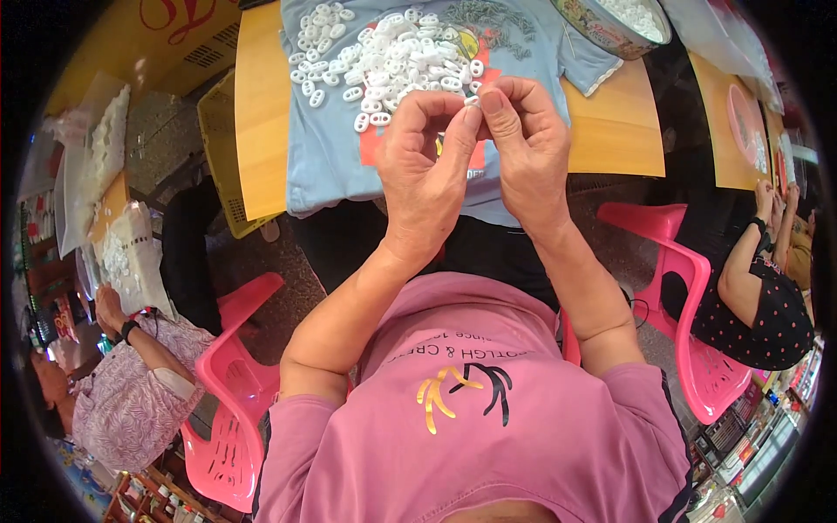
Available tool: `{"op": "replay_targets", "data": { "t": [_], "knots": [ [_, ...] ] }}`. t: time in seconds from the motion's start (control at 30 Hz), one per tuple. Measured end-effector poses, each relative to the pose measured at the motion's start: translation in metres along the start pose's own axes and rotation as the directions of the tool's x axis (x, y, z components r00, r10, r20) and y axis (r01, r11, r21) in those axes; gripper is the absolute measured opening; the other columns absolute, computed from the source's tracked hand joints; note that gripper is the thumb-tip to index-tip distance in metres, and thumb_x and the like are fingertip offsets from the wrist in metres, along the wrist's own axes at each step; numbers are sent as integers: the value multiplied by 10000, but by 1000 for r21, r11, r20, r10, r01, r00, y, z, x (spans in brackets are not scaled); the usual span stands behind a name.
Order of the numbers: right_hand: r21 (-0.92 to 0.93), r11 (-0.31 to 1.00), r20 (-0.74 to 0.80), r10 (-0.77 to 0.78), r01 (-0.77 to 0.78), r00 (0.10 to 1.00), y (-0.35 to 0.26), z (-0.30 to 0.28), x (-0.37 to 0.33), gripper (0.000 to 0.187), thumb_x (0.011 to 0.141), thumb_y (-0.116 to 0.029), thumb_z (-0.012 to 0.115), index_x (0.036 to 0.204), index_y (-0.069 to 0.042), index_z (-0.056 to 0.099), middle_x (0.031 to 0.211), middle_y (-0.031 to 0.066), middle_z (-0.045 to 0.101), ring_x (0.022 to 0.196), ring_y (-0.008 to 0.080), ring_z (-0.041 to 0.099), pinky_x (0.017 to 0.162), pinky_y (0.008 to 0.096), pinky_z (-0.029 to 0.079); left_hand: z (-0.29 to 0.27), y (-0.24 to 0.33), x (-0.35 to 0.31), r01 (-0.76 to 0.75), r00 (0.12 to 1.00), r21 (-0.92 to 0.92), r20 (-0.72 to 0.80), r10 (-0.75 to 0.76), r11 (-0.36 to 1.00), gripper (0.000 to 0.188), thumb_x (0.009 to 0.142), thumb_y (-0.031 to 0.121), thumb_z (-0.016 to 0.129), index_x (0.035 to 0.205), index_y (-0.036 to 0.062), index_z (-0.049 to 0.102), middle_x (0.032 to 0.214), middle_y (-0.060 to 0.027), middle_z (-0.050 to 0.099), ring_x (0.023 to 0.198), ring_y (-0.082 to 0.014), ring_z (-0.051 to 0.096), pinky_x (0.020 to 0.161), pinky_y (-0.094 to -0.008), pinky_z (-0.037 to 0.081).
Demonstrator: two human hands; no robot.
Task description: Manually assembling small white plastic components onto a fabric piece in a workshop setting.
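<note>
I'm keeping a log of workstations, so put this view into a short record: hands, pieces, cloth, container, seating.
Left hand: pinching a small white piece, mostly hidden
Right hand: fingertips close against the left's
Loose pieces: white two-holed ovals, heaped; small grey pieces beyond, to the right
Cloth: light blue garment on a yellowish table
Container: round tin, white contents
Seating: pink chairs either side

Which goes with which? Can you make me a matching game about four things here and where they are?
1. blue T-shirt
2. tub
3. yellow crate
4. small white piece

A. low, left of the table
B. held between left hand and right hand
C. spread under the white heap
D. top right, with white bits inside

Pairs: 1-C, 2-D, 3-A, 4-B
</note>
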State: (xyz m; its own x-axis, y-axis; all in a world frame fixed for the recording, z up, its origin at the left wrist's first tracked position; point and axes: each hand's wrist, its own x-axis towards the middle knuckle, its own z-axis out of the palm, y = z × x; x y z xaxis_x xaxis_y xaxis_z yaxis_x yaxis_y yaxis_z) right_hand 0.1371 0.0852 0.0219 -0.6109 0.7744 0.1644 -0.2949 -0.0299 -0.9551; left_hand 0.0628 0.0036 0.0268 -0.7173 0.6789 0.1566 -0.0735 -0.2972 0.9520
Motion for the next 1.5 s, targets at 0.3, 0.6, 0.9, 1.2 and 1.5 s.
{"op": "replay_targets", "data": {
  "t": [0.3,0.6,0.9,1.2,1.5],
  "knots": [
    [130,973,110,179,-193,978,1,-15,4,225,977,-168,571,1106,16,564,898,51,639,773,100,616,710,235,526,-22,-5,13,314,947,-169,125,-295,934,165,917,154,658,976,15,591,876,-1,616,786,-60,559,676,-211,459],
    [-473,811,386,-161,345,908,-19,-37,11,112,932,-65,610,1008,17,614,879,56,635,760,118,604,692,231,490,-28,7,2,367,916,-95,213,-341,925,181,909,175,675,976,22,607,849,11,613,784,-43,545,687,-198,432],
    [-356,929,327,22,101,945,-23,-32,-25,90,933,-58,608,897,9,562,865,50,575,715,95,522,636,228,443,-25,14,-33,271,949,-30,173,-262,962,87,913,37,637,965,-19,595,863,-16,633,798,-53,588,673,-201,478],
    [-268,947,258,248,-177,934,-4,-19,-22,112,940,-98,617,941,14,604,823,30,601,711,70,548,645,210,458,-43,-5,-37,245,965,42,86,-248,969,101,916,48,639,981,-18,601,879,-17,635,805,-60,595,711,-203,482],
    [-747,521,424,-106,413,900,13,-19,18,127,865,-133,678,933,-26,672,812,72,639,656,184,602,599,293,479,-68,7,-25,337,942,-2,-1,-337,942,165,908,132,670,1008,15,609,901,-23,639,783,-81,574,729,-232,466]
  ]
}}
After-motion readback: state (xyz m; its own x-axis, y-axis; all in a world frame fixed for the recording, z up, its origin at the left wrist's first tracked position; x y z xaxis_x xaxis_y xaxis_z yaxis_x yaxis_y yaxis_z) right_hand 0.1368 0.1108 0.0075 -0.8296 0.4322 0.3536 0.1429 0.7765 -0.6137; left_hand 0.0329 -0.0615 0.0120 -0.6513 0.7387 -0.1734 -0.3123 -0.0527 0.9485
